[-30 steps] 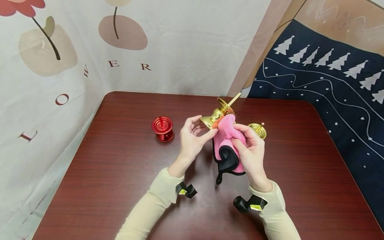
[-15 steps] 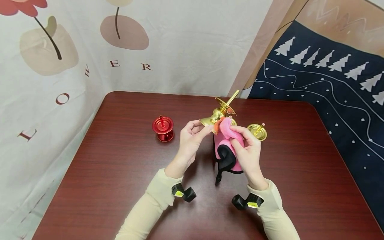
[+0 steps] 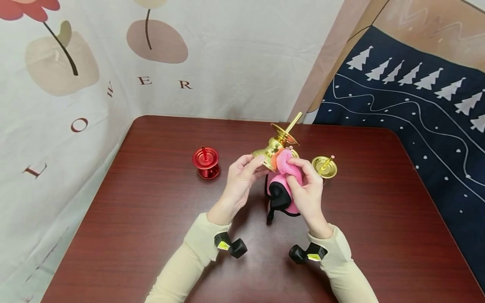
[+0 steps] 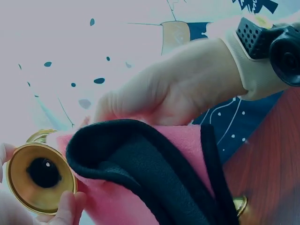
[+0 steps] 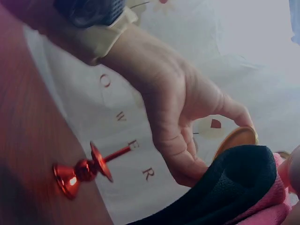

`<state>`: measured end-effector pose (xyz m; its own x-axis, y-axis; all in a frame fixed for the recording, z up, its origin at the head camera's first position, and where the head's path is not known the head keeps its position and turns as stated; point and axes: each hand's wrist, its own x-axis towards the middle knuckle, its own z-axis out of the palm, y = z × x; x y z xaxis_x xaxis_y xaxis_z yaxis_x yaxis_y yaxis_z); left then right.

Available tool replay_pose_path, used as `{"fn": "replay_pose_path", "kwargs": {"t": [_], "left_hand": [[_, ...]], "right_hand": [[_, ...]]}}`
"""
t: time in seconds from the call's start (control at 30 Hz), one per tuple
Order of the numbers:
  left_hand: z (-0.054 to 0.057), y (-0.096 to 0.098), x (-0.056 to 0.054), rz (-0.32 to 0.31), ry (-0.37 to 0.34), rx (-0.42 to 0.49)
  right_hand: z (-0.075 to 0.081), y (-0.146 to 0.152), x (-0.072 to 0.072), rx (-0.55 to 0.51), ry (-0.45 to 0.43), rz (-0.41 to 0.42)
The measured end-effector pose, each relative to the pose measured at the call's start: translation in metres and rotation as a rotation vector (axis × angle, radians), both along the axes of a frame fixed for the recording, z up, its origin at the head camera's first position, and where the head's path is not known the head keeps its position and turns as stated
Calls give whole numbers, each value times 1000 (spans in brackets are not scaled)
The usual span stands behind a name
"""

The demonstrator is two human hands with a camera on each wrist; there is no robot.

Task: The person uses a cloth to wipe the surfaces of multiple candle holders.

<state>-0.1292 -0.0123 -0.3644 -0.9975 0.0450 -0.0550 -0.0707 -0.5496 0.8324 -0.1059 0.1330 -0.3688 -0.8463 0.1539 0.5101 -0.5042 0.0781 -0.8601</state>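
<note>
Tilted above the table is a gold candlestick, its spike pointing up and to the right. My left hand grips it by the rim of its flared base; the hollow dark underside of that base shows in the left wrist view. My right hand pinches a pink cloth with a black backing and black edging, and presses it against the candlestick's lower body. An orange tint shows on the gold beside the cloth. In the right wrist view the black fold covers most of the candlestick.
A red candlestick stands upright to the left of my hands. Another gold candlestick stands just right of my right hand. Behind the cloth, part of a further gold piece shows. Printed curtains hang behind the brown table.
My right hand and the cloth have moved a little to the left along the candlestick. The held candlestick has risen slightly, and a gold piece behind the cloth has come into sight.
</note>
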Motion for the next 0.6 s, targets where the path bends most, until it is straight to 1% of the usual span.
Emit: {"fn": "replay_pose_path", "kwargs": {"t": [0.07, 0.13, 0.23, 0.33, 0.47, 0.6], "left_hand": [[2, 0, 0, -3, -28, 12], [3, -1, 0, -4, -47, 18], [3, -2, 0, -8, -54, 14], [3, -3, 1, -16, -53, -9], [4, -3, 1, -23, -47, -15], [5, -4, 1, -4, -39, 5]], "right_hand": [[0, 1, 0, -59, -48, 14], [1, 2, 1, -99, -55, 17], [5, 2, 3, -107, -34, 18], [6, 1, 2, -112, -42, 33], [1, 0, -5, -175, -108, 63], [-5, 0, -11, -252, -196, 94]]}}
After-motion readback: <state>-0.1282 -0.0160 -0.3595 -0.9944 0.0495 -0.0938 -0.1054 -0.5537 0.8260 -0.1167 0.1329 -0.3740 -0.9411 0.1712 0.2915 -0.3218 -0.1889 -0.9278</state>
